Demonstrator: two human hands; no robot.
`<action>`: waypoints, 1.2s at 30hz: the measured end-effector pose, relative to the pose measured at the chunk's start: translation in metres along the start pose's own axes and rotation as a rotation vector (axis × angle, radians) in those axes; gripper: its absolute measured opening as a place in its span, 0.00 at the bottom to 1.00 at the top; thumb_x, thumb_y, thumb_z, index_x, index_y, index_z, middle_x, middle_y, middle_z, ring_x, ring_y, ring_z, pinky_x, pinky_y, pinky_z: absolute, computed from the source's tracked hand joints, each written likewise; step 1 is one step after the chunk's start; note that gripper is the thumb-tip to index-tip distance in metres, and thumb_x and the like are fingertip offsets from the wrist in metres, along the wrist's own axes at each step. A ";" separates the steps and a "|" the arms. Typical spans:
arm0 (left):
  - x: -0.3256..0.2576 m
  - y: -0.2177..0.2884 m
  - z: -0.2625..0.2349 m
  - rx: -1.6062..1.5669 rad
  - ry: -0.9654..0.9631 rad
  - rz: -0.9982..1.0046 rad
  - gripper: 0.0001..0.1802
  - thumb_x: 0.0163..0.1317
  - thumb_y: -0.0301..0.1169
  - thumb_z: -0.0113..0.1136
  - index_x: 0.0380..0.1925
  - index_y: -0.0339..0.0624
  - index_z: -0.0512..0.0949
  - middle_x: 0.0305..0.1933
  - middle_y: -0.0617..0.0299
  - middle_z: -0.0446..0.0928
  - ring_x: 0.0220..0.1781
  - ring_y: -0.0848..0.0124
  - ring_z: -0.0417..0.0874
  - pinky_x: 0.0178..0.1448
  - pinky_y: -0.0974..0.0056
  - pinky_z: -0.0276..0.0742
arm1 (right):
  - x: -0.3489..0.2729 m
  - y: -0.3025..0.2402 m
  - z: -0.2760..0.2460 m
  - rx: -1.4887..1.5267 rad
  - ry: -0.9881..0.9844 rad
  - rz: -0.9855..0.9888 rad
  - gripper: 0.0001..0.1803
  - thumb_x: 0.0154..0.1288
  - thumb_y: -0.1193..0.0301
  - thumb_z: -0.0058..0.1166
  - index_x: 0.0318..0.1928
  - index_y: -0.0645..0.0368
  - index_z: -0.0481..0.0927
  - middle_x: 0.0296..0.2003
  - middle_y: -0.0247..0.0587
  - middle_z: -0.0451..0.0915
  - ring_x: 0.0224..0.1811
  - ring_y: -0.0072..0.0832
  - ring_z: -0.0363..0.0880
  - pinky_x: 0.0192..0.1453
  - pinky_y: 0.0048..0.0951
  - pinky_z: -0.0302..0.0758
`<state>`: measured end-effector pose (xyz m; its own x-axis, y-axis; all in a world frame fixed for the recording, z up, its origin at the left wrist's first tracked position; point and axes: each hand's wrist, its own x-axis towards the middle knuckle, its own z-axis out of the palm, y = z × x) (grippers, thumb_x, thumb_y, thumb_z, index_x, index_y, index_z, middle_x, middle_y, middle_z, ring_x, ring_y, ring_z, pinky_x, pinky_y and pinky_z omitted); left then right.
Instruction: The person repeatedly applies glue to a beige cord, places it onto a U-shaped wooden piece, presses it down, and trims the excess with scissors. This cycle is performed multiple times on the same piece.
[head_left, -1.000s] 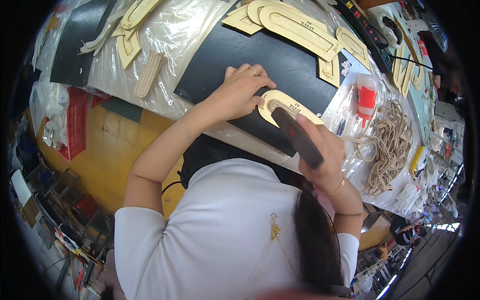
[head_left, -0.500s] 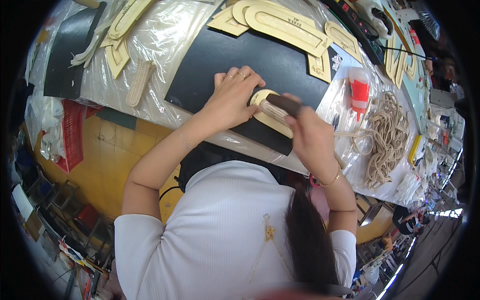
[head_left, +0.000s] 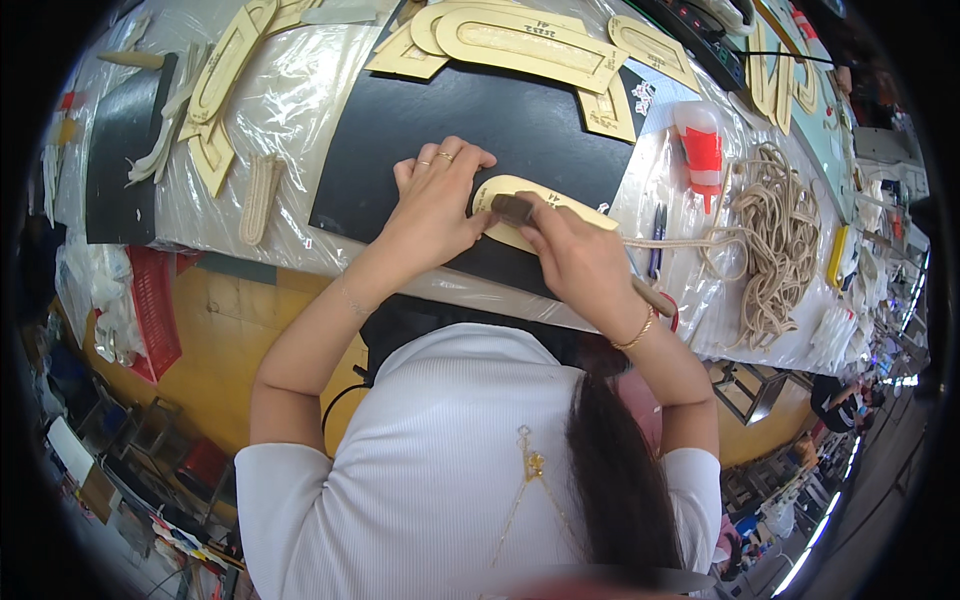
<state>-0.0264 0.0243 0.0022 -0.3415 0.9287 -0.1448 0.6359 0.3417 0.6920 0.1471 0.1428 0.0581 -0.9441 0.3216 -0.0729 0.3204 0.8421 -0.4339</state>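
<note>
at mid-frame, right hand [head_left: 587,268] grips hammer [head_left: 513,208]; left hand [head_left: 436,200], loosely spread, touches yellow board [head_left: 548,196]; far right, i see much rope [head_left: 780,245] unused.

Open black mat [head_left: 540,130] beyond the left hand [head_left: 430,210], barred at its far edge by overlapping cream templates [head_left: 535,45], hemmed in rightward by a red-and-white bottle [head_left: 701,150] and heaped beige cord [head_left: 775,245], bare plastic sheeting [head_left: 300,110] leftward around a braided strip [head_left: 260,200].
</note>
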 end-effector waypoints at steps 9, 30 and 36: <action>-0.002 0.003 -0.001 0.009 0.004 0.000 0.32 0.52 0.30 0.76 0.58 0.45 0.73 0.56 0.58 0.72 0.63 0.58 0.70 0.66 0.52 0.57 | 0.000 0.002 -0.002 -0.050 0.039 -0.043 0.25 0.64 0.68 0.64 0.63 0.50 0.78 0.25 0.36 0.75 0.21 0.33 0.78 0.24 0.35 0.74; 0.003 0.011 0.002 -0.009 -0.007 0.086 0.27 0.55 0.31 0.75 0.55 0.46 0.77 0.52 0.60 0.75 0.59 0.59 0.72 0.63 0.55 0.60 | -0.017 0.007 -0.006 0.053 0.171 0.076 0.20 0.71 0.68 0.57 0.61 0.57 0.78 0.37 0.44 0.85 0.30 0.43 0.84 0.32 0.38 0.79; 0.003 0.008 0.005 -0.010 0.038 0.116 0.24 0.56 0.30 0.73 0.54 0.47 0.78 0.51 0.62 0.75 0.57 0.59 0.73 0.63 0.53 0.60 | -0.006 0.005 -0.003 -0.137 0.024 0.098 0.21 0.70 0.67 0.59 0.62 0.51 0.77 0.28 0.38 0.80 0.24 0.35 0.82 0.26 0.35 0.76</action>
<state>-0.0186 0.0302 0.0037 -0.2918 0.9558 -0.0364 0.6660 0.2303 0.7095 0.1547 0.1464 0.0594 -0.9061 0.4142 -0.0864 0.4202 0.8568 -0.2989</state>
